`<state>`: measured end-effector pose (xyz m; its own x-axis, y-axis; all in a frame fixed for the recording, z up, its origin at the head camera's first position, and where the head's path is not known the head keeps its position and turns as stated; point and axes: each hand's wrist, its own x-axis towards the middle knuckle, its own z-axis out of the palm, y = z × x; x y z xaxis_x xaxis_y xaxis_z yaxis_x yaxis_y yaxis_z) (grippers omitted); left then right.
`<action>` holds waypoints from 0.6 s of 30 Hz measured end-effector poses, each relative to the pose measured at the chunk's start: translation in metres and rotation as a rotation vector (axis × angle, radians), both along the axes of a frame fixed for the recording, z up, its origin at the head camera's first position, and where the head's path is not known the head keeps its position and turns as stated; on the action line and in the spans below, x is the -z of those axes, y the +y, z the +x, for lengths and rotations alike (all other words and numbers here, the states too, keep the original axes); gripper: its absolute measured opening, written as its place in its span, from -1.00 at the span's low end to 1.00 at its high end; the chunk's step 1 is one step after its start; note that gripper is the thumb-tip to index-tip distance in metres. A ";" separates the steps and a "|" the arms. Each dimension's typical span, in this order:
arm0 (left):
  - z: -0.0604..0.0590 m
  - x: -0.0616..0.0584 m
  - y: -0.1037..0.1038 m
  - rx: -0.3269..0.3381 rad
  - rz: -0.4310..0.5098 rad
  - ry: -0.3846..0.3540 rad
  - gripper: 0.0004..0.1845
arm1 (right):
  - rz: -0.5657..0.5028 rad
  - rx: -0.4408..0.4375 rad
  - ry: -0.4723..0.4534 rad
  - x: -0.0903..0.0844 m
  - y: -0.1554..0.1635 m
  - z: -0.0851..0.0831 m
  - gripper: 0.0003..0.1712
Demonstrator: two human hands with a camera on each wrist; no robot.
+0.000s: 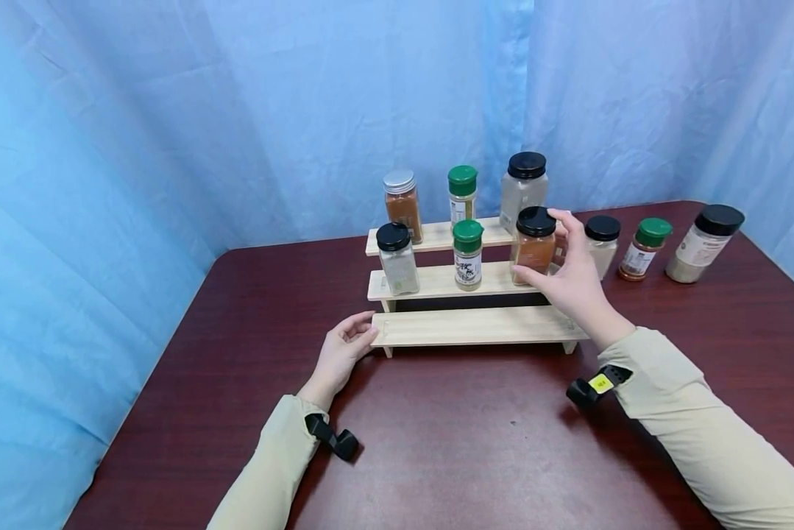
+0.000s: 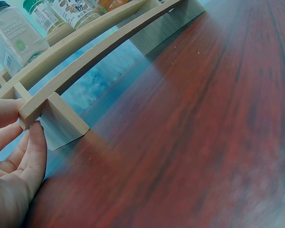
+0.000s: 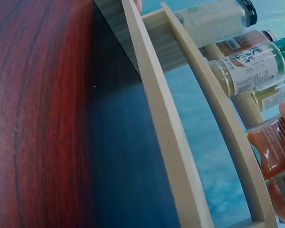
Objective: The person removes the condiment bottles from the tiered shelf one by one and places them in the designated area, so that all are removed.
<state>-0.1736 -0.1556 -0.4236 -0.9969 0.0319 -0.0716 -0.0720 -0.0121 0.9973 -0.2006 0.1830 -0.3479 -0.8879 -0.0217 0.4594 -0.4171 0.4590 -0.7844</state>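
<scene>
You've got the worktop (image 1: 436, 419) running wide to the left of the wooden rack (image 1: 472, 327) and spreading in front of it, its far edge up against the blue curtain (image 1: 337, 110). The rack climbs away from you in three steps. It's tighter on the right: a pale black-lidded jar (image 1: 602, 254) sits just beyond your right hand (image 1: 578, 283), then a small green-lidded jar (image 1: 638, 258) and a tall black-lidded bottle (image 1: 701, 246) farther along. On the middle step, there's a gap between the orange-brown jar (image 1: 534, 252) and the green-lidded shaker (image 1: 467, 266) to its left.

Now the grip: your right one is spread to the jar's width, thumb low on one side, fingertip up by the black lid, holding that orange-brown jar at the right end of the middle step, near its front edge. Whether the base bears fully on the wood, I can't tell. Your left hand (image 1: 344, 350) has a narrow grip, pinching the left end of the bottom step.
</scene>
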 end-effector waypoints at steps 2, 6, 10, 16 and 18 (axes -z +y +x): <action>0.000 0.000 0.000 0.001 0.003 -0.002 -0.54 | 0.000 0.016 0.018 0.001 -0.002 0.000 0.06; 0.001 -0.001 0.000 0.000 0.007 -0.001 -0.54 | -0.003 0.044 0.043 0.002 -0.005 0.000 0.06; 0.001 -0.001 0.001 -0.003 0.016 -0.002 -0.55 | 0.002 0.061 0.058 0.001 -0.005 0.000 0.06; 0.001 -0.002 0.001 -0.006 0.009 0.001 -0.55 | 0.033 0.070 0.071 0.001 -0.003 0.003 0.05; 0.001 -0.002 0.001 -0.011 0.006 0.001 -0.55 | 0.046 0.073 0.069 0.000 -0.002 0.005 0.04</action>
<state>-0.1728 -0.1547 -0.4214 -0.9973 0.0217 -0.0701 -0.0705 -0.0191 0.9973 -0.1959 0.1814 -0.3478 -0.8542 0.0192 0.5195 -0.4336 0.5250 -0.7324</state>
